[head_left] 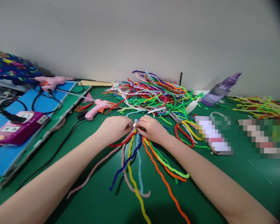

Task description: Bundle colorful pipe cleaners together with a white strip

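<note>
My left hand [116,129] and my right hand [151,128] meet over a bundle of pipe cleaners [138,152], fingers pinched at its gathered end. A small white piece [134,124] shows between my fingertips; what it is I cannot make out. From there the fuzzy strands fan toward me over the green table [95,199], in pink, red, yellow, purple, light blue, orange and green. Just beyond my left hand lies a pink glue gun [99,109]. Red-handled scissors [184,135] rest to the right of my right hand.
A heap of pipe cleaners [154,93] lies against the wall, with more [261,105] at right. A purple bottle [220,90] leans nearby. At left are a second glue gun [51,82], a purple power strip [21,127] and a black cord [58,144].
</note>
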The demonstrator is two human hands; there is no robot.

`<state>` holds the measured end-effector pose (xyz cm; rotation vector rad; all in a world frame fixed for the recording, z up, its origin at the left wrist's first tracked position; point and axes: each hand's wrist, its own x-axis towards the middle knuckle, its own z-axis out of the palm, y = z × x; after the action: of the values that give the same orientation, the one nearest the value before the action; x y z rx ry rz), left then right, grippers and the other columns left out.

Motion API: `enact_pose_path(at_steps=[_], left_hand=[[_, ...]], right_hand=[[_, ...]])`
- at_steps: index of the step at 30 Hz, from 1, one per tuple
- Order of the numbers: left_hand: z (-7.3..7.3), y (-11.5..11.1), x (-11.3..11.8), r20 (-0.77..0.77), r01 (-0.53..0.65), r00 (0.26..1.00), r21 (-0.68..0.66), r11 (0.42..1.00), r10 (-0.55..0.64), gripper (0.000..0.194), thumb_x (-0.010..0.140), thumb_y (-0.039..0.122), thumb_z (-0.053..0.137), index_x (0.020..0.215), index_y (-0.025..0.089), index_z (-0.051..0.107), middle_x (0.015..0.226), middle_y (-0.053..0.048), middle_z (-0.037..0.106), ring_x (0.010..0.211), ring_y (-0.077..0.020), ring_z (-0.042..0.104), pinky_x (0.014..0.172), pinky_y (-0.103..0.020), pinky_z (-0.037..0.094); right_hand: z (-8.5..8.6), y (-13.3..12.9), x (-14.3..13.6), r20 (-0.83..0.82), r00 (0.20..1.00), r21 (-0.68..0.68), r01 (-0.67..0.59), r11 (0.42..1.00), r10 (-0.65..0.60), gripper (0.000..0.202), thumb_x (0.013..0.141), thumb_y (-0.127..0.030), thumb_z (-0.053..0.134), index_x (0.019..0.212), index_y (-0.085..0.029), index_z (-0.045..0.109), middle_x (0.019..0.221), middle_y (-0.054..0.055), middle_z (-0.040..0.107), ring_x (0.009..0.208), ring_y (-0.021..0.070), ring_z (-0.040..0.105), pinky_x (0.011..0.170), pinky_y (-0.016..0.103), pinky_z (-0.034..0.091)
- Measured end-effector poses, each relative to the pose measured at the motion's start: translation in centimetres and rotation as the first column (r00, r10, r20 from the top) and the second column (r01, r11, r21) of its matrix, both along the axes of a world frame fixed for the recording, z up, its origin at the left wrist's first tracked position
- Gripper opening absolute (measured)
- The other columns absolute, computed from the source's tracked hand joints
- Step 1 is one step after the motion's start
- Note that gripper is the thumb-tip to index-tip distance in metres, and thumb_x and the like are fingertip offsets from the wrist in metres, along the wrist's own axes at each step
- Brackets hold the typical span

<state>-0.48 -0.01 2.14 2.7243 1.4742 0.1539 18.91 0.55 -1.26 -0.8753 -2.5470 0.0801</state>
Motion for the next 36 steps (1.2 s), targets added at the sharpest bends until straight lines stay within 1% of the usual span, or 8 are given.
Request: enact_pose_path(at_steps=[4, 7, 14, 20, 28, 31, 33, 36], left_hand=[[0.6, -1.1, 1.0, -0.114, -0.075, 0.990, 0.026, 0.997, 0.077, 0.038, 0.084, 0.046, 0.042, 0.068, 0.018, 0.062, 0.070, -0.007, 0.066, 0.066, -0.0204, 0.062, 0.053, -0.025, 0.037], [0.9, -1.7, 1.5, -0.179, -0.107, 0.978, 0.008, 0.994, 0.107, 0.044, 0.085, 0.047, 0.038, 0.066, 0.016, 0.062, 0.066, -0.009, 0.065, 0.061, -0.0203, 0.062, 0.052, -0.026, 0.037], [1.7, -2.1, 2.0, -0.213, -0.160, 0.967, -0.074, 0.984, 0.141, 0.030, 0.080, 0.038, 0.045, 0.070, 0.017, 0.065, 0.073, -0.011, 0.067, 0.066, -0.0258, 0.064, 0.056, -0.030, 0.042], [1.1, -2.3, 2.5, -0.171, -0.184, 0.972, -0.138, 0.973, 0.160, 0.020, 0.073, 0.030, 0.050, 0.070, 0.019, 0.066, 0.070, -0.007, 0.067, 0.063, -0.0228, 0.063, 0.054, -0.028, 0.042], [0.4, -3.1, 2.5, -0.166, -0.228, 0.963, -0.077, 0.970, 0.213, 0.017, 0.073, 0.029, 0.049, 0.074, 0.017, 0.061, 0.077, -0.008, 0.068, 0.064, -0.0222, 0.064, 0.054, -0.027, 0.042], [0.3, -3.3, 2.5, -0.174, -0.224, 0.960, -0.010, 0.974, 0.219, 0.017, 0.074, 0.026, 0.047, 0.076, 0.016, 0.061, 0.079, -0.009, 0.068, 0.065, -0.0216, 0.064, 0.058, -0.028, 0.043], [0.4, -3.3, 2.5, -0.184, -0.208, 0.961, 0.016, 0.978, 0.207, 0.018, 0.075, 0.024, 0.046, 0.074, 0.015, 0.061, 0.078, -0.010, 0.068, 0.066, -0.0220, 0.064, 0.062, -0.030, 0.044], [0.7, -3.2, 2.3, -0.191, -0.214, 0.960, -0.025, 0.977, 0.205, 0.019, 0.076, 0.026, 0.047, 0.071, 0.017, 0.062, 0.073, -0.009, 0.068, 0.066, -0.0228, 0.064, 0.063, -0.031, 0.044]], right_hand=[[-0.3, 0.2, 0.3, -0.130, 0.992, -0.094, -0.015, 0.995, 0.003, 0.012, 0.084, -0.017, 0.052, 0.087, -0.017, 0.063, 0.084, 0.006, 0.062, 0.084, 0.0170, 0.052, 0.078, 0.028, 0.041], [-0.1, 0.3, 0.4, -0.171, 0.985, -0.149, -0.006, 0.989, -0.020, 0.011, 0.081, -0.015, 0.054, 0.085, -0.018, 0.065, 0.085, 0.005, 0.064, 0.084, 0.0166, 0.055, 0.078, 0.028, 0.042], [0.2, 0.5, 0.7, -0.232, 0.971, -0.255, 0.000, 0.967, -0.061, 0.016, 0.077, -0.012, 0.057, 0.087, -0.018, 0.068, 0.088, 0.004, 0.066, 0.080, 0.0143, 0.058, 0.074, 0.025, 0.044], [0.1, 0.5, 0.9, -0.257, 0.965, -0.272, -0.017, 0.962, -0.055, 0.017, 0.078, -0.012, 0.056, 0.088, -0.018, 0.068, 0.089, 0.005, 0.066, 0.081, 0.0138, 0.058, 0.075, 0.025, 0.044], [0.0, 0.5, 0.9, -0.272, 0.961, -0.287, -0.028, 0.958, -0.053, 0.014, 0.080, -0.016, 0.057, 0.088, -0.018, 0.068, 0.088, 0.005, 0.064, 0.077, 0.0132, 0.057, 0.072, 0.025, 0.044], [0.0, 0.5, 1.0, -0.281, 0.959, -0.291, -0.043, 0.956, -0.042, 0.015, 0.079, -0.016, 0.058, 0.090, -0.017, 0.067, 0.090, 0.005, 0.064, 0.078, 0.0134, 0.058, 0.072, 0.026, 0.045], [0.2, 0.5, 1.1, -0.276, 0.961, -0.283, -0.081, 0.956, 0.000, 0.016, 0.078, -0.014, 0.058, 0.090, -0.018, 0.068, 0.091, 0.005, 0.064, 0.083, 0.0141, 0.058, 0.076, 0.027, 0.045], [0.4, 0.5, 1.3, -0.221, 0.971, -0.256, -0.150, 0.955, 0.093, 0.020, 0.078, -0.010, 0.057, 0.090, -0.021, 0.069, 0.095, 0.004, 0.063, 0.093, 0.0156, 0.056, 0.085, 0.029, 0.043]])
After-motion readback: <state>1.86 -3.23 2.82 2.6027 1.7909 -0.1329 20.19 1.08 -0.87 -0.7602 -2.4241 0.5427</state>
